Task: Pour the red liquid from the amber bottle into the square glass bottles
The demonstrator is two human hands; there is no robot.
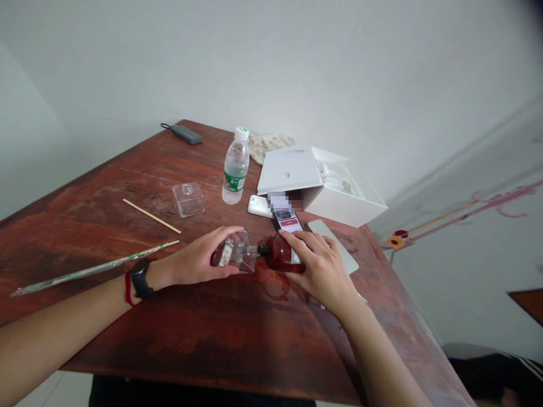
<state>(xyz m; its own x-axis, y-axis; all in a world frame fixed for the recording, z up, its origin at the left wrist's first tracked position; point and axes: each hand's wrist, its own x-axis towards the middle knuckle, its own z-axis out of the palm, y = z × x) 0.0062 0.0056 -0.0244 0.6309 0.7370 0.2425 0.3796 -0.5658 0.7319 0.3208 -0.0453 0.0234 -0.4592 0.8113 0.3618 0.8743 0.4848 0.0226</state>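
Observation:
My left hand (197, 257) is wrapped round a clear square-sided bottle (241, 253), tipped on its side with its neck pointing right. In my right hand (322, 265) is a reddish-brown bottle (276, 252), also lying over sideways, its dark neck turned left. The two mouths meet or nearly meet between my hands; whether they touch I cannot tell. A wet-looking ring (274, 284) marks the wooden table (212, 328) just below the brown bottle. Liquid passing between the bottles cannot be made out.
Behind my hands stand a green-labelled water bottle (236, 169) and a clear plastic piece (189, 199). Chopsticks, one bare (151, 216) and one wrapped (97, 268), lie left. A phone (288, 217), white case (259, 206), white box (292, 169) and grey power bank (186, 134) lie farther back.

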